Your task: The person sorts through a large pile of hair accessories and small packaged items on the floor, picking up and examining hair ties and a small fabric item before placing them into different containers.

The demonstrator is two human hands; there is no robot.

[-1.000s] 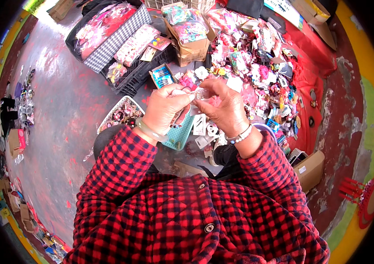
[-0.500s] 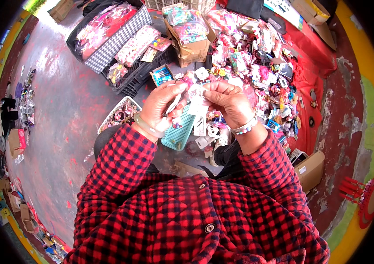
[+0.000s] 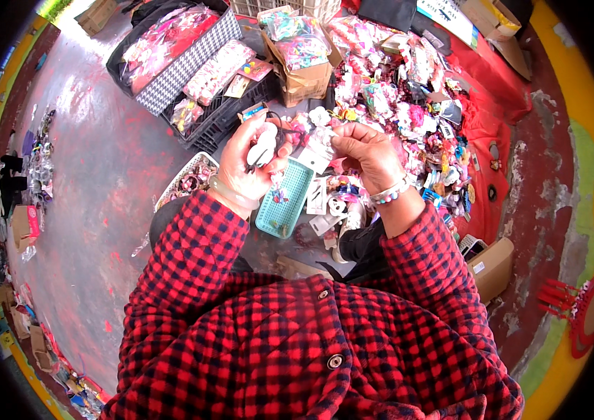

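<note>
Fingers of my left hand curl closed around a white trinket with a dark cord, lifted clear for sorting. At three o'clock, my right hand pinches a white card tag. At six o'clock lies a teal tray; at twelve, a brown carton of bright packets.
</note>
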